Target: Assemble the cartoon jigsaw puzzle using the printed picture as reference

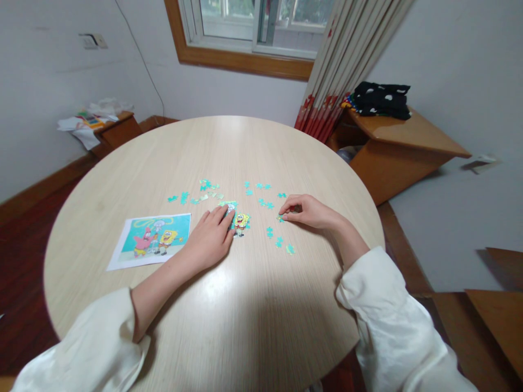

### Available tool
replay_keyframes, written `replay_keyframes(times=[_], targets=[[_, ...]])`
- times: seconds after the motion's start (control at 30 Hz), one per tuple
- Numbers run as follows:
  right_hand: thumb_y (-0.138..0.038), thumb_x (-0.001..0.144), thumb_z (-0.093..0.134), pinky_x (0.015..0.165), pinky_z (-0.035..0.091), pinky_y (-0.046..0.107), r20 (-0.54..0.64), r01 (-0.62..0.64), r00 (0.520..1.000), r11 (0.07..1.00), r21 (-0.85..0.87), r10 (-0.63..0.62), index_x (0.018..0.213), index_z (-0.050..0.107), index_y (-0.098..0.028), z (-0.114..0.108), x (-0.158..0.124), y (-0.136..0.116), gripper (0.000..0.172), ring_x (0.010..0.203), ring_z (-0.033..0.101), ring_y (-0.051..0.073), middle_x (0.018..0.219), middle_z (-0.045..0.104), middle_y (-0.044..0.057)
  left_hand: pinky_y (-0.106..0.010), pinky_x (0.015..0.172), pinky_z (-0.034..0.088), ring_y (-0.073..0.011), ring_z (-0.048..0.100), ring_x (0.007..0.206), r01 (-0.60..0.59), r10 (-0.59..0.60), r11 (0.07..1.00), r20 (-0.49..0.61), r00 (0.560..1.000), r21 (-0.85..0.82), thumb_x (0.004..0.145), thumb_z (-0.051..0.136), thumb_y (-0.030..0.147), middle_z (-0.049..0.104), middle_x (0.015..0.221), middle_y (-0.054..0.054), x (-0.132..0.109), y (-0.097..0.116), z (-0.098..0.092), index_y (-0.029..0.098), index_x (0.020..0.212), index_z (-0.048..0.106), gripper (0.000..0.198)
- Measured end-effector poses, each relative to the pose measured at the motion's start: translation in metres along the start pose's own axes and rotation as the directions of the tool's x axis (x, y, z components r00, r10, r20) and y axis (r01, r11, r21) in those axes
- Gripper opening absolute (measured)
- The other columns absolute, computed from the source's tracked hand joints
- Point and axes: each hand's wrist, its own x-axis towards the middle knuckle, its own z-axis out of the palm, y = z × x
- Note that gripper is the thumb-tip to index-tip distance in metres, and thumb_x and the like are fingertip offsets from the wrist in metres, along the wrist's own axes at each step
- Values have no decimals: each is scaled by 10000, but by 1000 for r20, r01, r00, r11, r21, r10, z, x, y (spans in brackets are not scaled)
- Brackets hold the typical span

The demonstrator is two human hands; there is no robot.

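The partly joined puzzle [242, 220] lies on the round bench [261, 316]. The left hand [210, 237] rests palm down over the puzzle's left side, grip wide, fingers laid out along it. Right of the puzzle, the right hand [308, 211] has a narrow grip, thumb and fingertips holding a piece [280, 218] low over the bench. Loose pieces [269, 232] lie scattered beyond the puzzle and to its right. The print [141, 244] lies left of the puzzle, near the left forearm.
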Motion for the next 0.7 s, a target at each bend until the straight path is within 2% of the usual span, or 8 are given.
replay_keyframes(times=[0.23, 0.37, 0.57, 0.7], targets=[[-331, 759, 669, 764, 433, 360, -10, 33, 999, 999, -3, -33, 793, 719, -189, -1, 0, 1, 155, 786, 563, 178, 826, 649, 52, -488, 1142, 294, -322, 381, 1368, 23, -24, 1000, 53, 998, 16, 967, 323, 293, 415, 1474, -204, 1, 3, -3, 66, 1393, 435, 495], [-317, 691, 739, 762, 434, 360, 35, 42, 998, 999, 9, -42, 864, 736, -184, -2, -1, 1, 218, 793, 550, 178, 875, 647, 56, -484, 1139, 304, -316, 388, 1365, 22, -24, 999, 45, 999, 29, 969, 323, 302, 419, 1477, -187, 1, 3, -3, 82, 1395, 434, 492], [-291, 698, 722, 748, 427, 355, 43, 24, 999, 1000, -6, -24, 860, 738, -198, -1, -1, 0, 187, 769, 533, 168, 863, 646, 43, -493, 1126, 325, -301, 403, 1358, 0, 0, 1000, 4, 1000, 20, 965, 328, 304, 444, 1462, -165, 0, 1, -1, 129, 1385, 443, 470], [-294, 711, 702, 735, 422, 352, 42, 23, 999, 1000, -11, -23, 859, 735, -194, 0, -1, -1, 181, 765, 534, 168, 859, 649, 46, -489, 1134, 312, -314, 386, 1368, 9, -10, 1000, 31, 999, 18, 966, 325, 302, 426, 1470, -186, 0, 1, -2, 94, 1381, 447, 481]])
